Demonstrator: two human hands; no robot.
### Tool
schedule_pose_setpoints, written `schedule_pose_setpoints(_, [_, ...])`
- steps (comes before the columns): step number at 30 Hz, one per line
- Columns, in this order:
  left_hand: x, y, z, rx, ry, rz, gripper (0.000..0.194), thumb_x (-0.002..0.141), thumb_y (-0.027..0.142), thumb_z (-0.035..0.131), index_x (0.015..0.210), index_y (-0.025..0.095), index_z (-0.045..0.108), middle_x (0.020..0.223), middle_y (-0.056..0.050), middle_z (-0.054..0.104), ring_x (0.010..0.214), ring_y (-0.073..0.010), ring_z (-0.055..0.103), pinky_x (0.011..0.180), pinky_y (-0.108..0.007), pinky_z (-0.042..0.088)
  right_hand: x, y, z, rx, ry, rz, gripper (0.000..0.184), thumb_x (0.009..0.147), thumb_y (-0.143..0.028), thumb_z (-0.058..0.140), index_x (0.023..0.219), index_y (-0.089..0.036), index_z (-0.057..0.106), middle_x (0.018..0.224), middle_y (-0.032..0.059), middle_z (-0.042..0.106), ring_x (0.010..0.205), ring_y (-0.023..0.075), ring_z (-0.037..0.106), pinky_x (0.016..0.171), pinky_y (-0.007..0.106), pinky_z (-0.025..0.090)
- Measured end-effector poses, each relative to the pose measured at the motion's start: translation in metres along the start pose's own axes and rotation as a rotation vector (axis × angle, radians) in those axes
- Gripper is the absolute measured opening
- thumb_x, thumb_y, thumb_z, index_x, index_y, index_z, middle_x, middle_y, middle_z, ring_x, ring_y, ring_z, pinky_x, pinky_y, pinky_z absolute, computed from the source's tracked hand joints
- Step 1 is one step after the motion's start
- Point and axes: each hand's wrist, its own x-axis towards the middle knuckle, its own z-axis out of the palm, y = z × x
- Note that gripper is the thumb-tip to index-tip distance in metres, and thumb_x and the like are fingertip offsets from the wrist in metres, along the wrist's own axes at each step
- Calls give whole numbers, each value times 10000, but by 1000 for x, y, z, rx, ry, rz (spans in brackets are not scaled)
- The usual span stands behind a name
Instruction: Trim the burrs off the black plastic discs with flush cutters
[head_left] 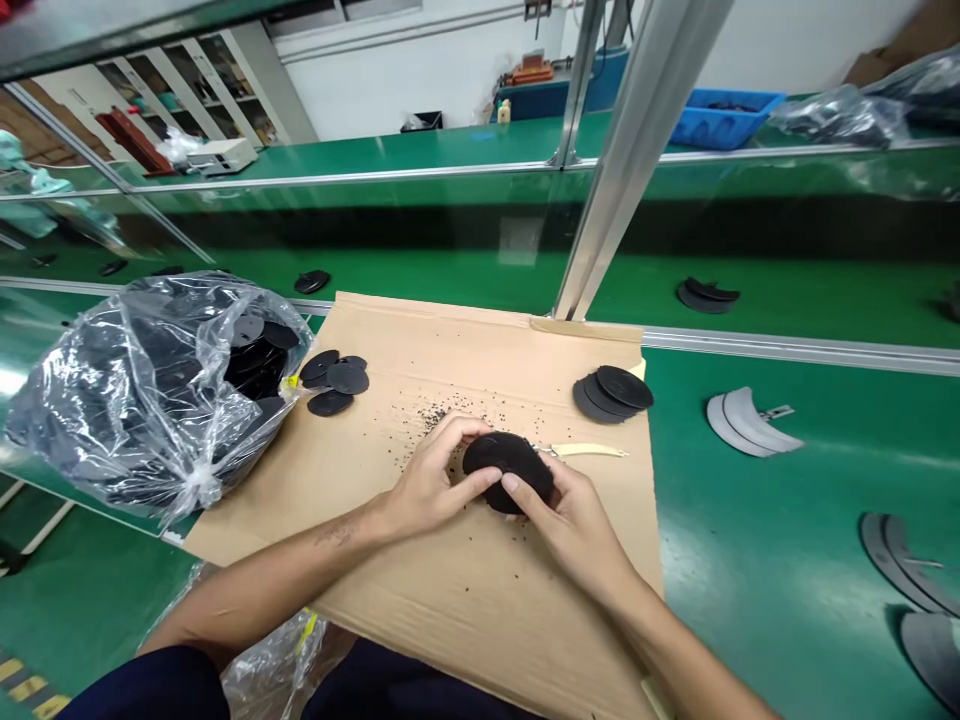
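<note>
Between my two hands is a stack of black oval discs [504,455], held above the cardboard sheet [450,610]. My left hand [439,470] grips its left side, with the thumb on the near face. My right hand [574,505] closes on the right side, its thumb tip almost meeting the left one. A tool with a pale yellow handle [592,450] lies just beyond my right fingers; its other end is hidden. Small black crumbs [439,415] are scattered on the cardboard around my left fingers. To the right sits a pile of black oval discs [611,393].
Loose black discs [334,380] lie at the cardboard's left, beside an open clear plastic bag [157,390] full of discs. A metal post [637,160] rises behind the cardboard. Curved grey parts [750,422] lie on the green surface at right. A blue bin [724,118] stands farther back.
</note>
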Motion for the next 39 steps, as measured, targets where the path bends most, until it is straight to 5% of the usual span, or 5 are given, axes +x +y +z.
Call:
schedule_pose_setpoints(8, [-1,1,0,-197,-12,49,462,921,295,671,1348,220,510,1108,-84,667,1016,-179,644,900,-333,540,-1,0,-2,-256,44,-251,199,957,-326,588,1076,-226,713,918,39,747,820,199,682,731,333,553])
schedule_pose_setpoints(14, [6,8,-10,-195,-9,190,296,892,386,703,1127,207,722,996,-71,699,938,-166,665,839,-309,569,-5,1,-1,-361,85,-534,327,936,-170,600,1234,-286,671,1048,56,748,913,205,706,767,366,591])
schedule_pose_setpoints(21, [7,16,-15,-135,-10,282,310,896,371,699,1150,195,723,973,-72,697,898,-143,670,791,-271,589,-7,5,0,-376,99,-707,484,900,-47,555,1315,-286,628,1046,77,733,906,198,704,743,363,603])
schedule_pose_setpoints(34, [1,25,-17,-47,32,329,175,847,297,765,992,199,757,823,-47,725,733,-144,664,648,-272,580,-8,3,3,-281,-62,-573,442,927,-121,584,1318,-322,632,1066,48,760,918,193,730,767,356,616])
schedule_pose_setpoints(39, [0,23,-14,-23,28,324,277,899,318,706,1159,223,718,884,-51,706,802,-149,658,691,-278,577,-6,0,0,-225,-59,-487,361,939,-172,586,1250,-324,690,1084,41,771,943,198,731,809,371,614])
